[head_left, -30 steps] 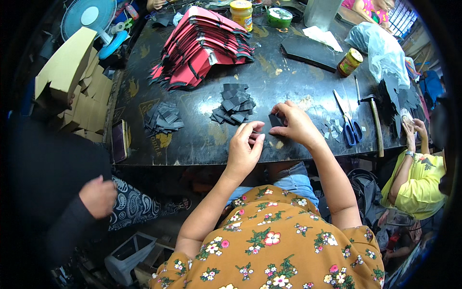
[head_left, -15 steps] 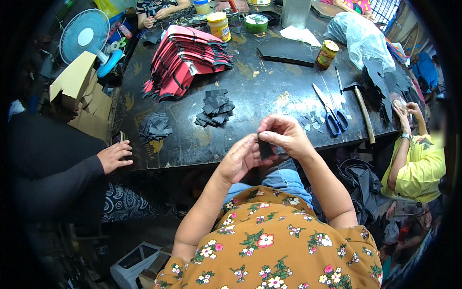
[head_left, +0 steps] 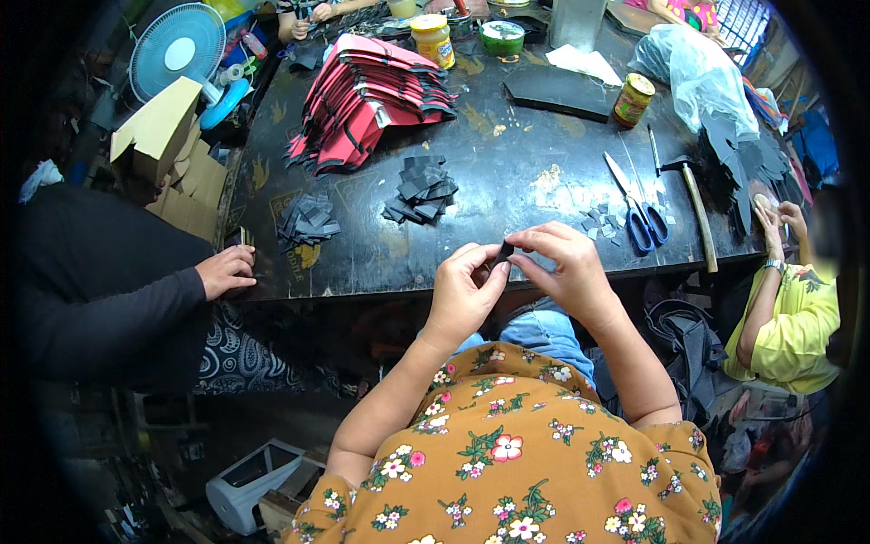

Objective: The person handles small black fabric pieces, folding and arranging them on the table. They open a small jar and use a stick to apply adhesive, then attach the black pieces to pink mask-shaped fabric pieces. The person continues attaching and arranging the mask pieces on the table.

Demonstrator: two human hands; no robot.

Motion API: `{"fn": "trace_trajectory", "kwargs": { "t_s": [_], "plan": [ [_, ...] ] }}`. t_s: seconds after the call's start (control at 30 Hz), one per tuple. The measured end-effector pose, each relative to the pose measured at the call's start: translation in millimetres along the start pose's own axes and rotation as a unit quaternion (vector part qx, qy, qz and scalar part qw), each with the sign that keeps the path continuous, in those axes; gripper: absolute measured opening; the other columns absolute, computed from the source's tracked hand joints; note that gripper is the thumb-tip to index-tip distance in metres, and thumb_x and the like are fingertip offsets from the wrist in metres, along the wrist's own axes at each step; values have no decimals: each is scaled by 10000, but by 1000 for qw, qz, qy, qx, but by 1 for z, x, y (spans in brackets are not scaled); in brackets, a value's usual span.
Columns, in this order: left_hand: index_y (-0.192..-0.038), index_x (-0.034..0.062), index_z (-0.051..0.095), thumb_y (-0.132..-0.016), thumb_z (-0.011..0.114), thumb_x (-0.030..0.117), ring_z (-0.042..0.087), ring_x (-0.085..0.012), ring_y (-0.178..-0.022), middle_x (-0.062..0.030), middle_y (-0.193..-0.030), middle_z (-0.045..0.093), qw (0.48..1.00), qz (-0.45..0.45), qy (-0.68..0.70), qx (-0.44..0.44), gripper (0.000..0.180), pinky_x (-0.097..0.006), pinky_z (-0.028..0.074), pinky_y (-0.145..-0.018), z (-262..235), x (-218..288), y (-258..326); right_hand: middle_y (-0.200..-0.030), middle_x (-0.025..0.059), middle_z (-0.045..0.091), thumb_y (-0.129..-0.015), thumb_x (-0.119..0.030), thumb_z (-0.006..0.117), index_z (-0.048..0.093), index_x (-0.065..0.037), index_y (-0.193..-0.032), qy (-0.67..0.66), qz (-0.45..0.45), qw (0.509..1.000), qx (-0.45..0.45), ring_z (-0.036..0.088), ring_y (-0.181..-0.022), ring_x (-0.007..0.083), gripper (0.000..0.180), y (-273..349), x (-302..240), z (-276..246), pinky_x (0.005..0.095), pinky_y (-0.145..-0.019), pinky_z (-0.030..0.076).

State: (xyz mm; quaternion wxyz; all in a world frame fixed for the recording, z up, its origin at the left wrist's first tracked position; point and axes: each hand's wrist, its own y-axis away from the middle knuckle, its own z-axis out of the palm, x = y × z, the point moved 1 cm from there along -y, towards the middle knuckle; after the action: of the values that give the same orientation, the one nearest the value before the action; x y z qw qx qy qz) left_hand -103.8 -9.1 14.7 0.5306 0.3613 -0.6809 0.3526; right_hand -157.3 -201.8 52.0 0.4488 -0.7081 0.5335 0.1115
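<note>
A small strip of black material [head_left: 505, 253] is pinched between the fingertips of both hands, just off the table's near edge. My left hand [head_left: 464, 292] is closed on its lower side and my right hand [head_left: 569, 275] grips it from the right. Beyond my hands, a pile of small dark strips [head_left: 421, 192] lies on the table, with a greyer pile [head_left: 308, 219] farther left. Small grey scraps [head_left: 602, 223] are scattered right of my right hand. Blue-handled scissors [head_left: 642, 222] lie partly open beside them.
A hammer [head_left: 696, 204] and a thin tool [head_left: 654, 150] lie right of the scissors. Red pieces with black edging [head_left: 367, 113] are stacked on the black table [head_left: 507, 168]. Jars [head_left: 634, 98], a plastic bag [head_left: 693, 72], a fan [head_left: 178, 53] and co-workers' hands [head_left: 227, 272] surround it.
Both hands have closed in on the black strip, and it now shows smaller between the fingertips. My left fingers have curled from spread to pinching. The whole view has shifted slightly.
</note>
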Motion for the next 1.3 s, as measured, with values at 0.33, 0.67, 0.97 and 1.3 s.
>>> {"fn": "trace_trajectory", "kwargs": {
  "t_s": [0.33,0.67,0.97,1.3],
  "plan": [
    [-1111,-54,762,-978,750,22,594,-58,-716,-40,-929,673,995,10,-89,-47,153,-242,483,-633,10,7,-22,-892,115,735,-837,-65,811,757,-47,-1010,83,-61,995,6,722,-847,323,182,1,33,12,431,-796,584],
    [-1236,4,692,-991,712,44,687,-224,-826,-135,-1002,691,969,102,-217,57,249,-351,566,-736,9,-39,-85,-886,135,746,-929,-3,742,745,17,-1047,31,227,973,3,741,-801,265,119,26,128,-85,363,-761,588],
    [-1257,13,697,-1000,722,47,614,-114,-854,-54,-1013,678,972,115,-188,77,260,-270,521,-749,3,-60,-80,-983,157,713,-921,-245,817,775,-43,-1090,311,217,925,15,708,-988,369,267,25,158,-130,462,-868,558],
    [-1260,21,702,-993,739,51,619,-133,-839,-62,-1017,679,986,84,-134,50,272,-283,536,-752,-1,-57,-80,-998,195,761,-890,-277,798,676,-47,-1031,308,307,897,84,744,-941,421,296,28,194,-138,516,-844,569]
  ]
}}
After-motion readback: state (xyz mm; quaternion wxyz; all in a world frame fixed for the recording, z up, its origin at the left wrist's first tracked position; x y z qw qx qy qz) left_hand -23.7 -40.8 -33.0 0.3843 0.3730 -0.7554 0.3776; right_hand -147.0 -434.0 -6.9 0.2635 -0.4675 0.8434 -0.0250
